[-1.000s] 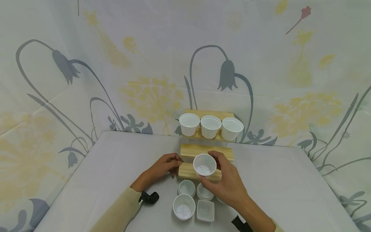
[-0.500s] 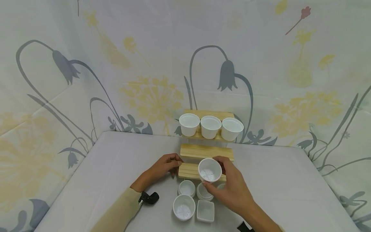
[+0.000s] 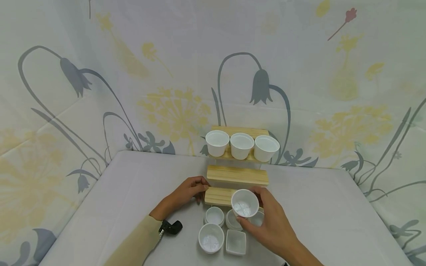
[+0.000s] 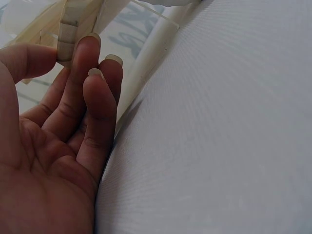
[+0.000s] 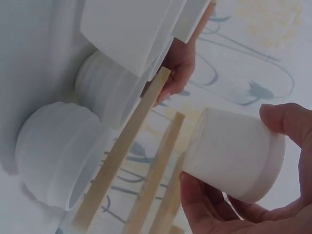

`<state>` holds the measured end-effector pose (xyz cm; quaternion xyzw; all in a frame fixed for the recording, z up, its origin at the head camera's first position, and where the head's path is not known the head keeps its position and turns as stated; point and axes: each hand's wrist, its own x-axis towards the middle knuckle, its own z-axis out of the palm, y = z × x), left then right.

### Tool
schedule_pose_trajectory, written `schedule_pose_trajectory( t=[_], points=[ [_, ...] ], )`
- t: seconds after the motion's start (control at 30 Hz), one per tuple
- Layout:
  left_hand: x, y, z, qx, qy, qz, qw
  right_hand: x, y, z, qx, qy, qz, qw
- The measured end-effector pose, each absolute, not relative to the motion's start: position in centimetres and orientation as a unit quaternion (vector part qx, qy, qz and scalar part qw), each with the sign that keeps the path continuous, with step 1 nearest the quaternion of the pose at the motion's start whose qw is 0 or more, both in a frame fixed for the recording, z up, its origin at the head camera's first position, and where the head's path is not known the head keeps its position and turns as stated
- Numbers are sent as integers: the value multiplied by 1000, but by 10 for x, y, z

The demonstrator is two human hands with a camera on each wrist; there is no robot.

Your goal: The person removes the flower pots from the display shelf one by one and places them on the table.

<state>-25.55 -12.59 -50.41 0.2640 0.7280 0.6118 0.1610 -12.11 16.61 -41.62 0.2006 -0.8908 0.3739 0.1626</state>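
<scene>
My right hand [image 3: 274, 225] holds a round white cup [image 3: 244, 203] between thumb and fingers, its opening tilted up toward the head camera. In the head view the cup overlaps the right part of the lowest board [image 3: 217, 196] of a stepped wooden rack. The right wrist view shows the cup [image 5: 234, 151] from its side, with the rack's boards behind it. At the rack's left end is my left hand [image 3: 186, 192]. In the left wrist view its thumb and fingers pinch the board's end [image 4: 69, 34].
Three white cups [image 3: 242, 146] stand in a row on the rack's top step. The middle board [image 3: 237, 174] is bare. In front of the rack, on the white tabletop [image 3: 326, 221], stand several round white cups [image 3: 211, 238] and a square white dish [image 3: 236, 242]. A flower-patterned cloth hangs behind.
My right hand has moved right and toward me, carrying the white cup along the lowest board toward its right end. My left hand has stayed at the board's left end.
</scene>
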Motion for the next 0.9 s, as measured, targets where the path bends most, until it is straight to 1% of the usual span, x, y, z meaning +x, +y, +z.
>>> schedule_pose_trajectory(
  t=[0.27,0.63,0.9],
  points=[
    [-255,-126,-505,260,729,612,163,-114,173,-421,216,-888,363,181],
    [-255,-125,-505,259,729,613,163,-104,179,-422,208,-892,362,171],
    [-256,-125,-505,261,728,613,162,-99,184,-425,216,-895,343,185]
  ],
)
